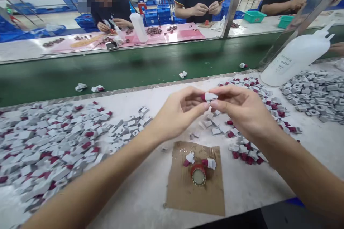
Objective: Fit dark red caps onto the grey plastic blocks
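Note:
Between my two hands, above the middle of the table, is a small white plastic part (211,96) with a dark red end. My left hand (184,109) pinches its red end between thumb and fingers. On the white end, the thumb and fingertips of my right hand (236,105) close from the other side. Below them lies a piece of brown cardboard (193,200). On it stands a red bottle cap (199,175) with a pale round centre, and two more white-and-red parts (211,163) lie beside the cap.
Heaps of grey and white parts (34,143) spread on the left, with more grey pieces (319,94) at right. A large white squeeze bottle (295,57) leans at the right. Beyond the table runs a green conveyor belt (134,66) carrying a few parts; several people work across it.

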A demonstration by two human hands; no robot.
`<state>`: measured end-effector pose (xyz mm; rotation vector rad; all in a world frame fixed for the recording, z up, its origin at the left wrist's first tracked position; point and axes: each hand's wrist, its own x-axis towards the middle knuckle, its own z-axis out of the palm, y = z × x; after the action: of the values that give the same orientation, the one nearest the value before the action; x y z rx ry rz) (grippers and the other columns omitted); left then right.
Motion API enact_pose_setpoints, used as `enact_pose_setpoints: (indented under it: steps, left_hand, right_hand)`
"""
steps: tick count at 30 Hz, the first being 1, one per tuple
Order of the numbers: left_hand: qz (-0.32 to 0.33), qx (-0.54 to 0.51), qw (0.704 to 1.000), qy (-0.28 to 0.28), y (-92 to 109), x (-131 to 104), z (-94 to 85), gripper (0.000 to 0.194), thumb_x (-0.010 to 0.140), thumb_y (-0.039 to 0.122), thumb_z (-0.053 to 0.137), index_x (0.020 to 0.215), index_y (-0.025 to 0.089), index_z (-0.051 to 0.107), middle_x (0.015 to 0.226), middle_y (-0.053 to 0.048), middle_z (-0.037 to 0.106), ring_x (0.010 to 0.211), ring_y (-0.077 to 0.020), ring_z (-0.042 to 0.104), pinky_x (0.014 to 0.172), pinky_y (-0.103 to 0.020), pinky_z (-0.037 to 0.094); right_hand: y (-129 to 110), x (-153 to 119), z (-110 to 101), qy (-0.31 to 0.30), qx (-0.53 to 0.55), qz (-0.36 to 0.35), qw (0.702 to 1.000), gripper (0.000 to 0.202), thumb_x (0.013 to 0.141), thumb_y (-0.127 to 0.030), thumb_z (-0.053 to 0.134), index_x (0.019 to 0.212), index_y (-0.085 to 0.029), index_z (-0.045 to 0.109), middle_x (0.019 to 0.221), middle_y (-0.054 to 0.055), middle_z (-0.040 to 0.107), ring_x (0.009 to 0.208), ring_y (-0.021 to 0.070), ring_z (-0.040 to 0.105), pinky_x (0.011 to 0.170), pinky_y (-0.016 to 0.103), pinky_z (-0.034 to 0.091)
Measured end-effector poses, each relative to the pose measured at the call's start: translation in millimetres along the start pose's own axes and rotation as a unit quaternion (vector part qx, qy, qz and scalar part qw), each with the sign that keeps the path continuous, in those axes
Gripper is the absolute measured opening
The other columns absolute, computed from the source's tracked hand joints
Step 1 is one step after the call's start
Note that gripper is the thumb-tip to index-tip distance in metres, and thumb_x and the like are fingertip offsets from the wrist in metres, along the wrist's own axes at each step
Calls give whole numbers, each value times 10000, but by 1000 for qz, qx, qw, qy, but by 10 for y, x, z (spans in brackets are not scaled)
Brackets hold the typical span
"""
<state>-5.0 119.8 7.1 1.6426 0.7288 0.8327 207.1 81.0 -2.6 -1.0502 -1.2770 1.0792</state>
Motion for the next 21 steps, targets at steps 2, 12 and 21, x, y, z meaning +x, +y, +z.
enact_pose_setpoints:
  steps: [2, 12, 21]
  left_hand:
    - [-21, -3, 1000, 14, 48, -291, 120, 180, 1029, 280, 805, 1170, 179, 757, 1176, -98, 836, 1084, -243, 793, 979, -382, 630]
    - [-124, 87, 984, -92, 330, -1364, 405, 175, 1127, 362, 701, 1208, 219, 761, 1063, -58, 812, 915, -218, 763, 825, -330, 608]
    - [-137, 681, 714, 86, -128, -1351, -322, 253, 1030, 117, 664, 1227, 93, 821, 1325, -251, 724, 1263, -493, 640, 1056, -631, 562]
  right_hand:
    - [-58, -289, 43, 5, -84, -30, 996, 142, 908, -308, 939, 1045, -315, 902, 1056, 45, 856, 974, 257, 818, 823, 400, 697]
    - [-96, -1329, -116, -144, -272, -120, 944, 291, 1006, -273, 839, 1253, -427, 844, 1115, -4, 903, 907, 260, 880, 766, 322, 743]
    - [107, -1627, -36, 30, -235, 6, 971, 134, 999, -391, 870, 1118, -399, 932, 1095, -8, 921, 1003, 247, 891, 843, 264, 741]
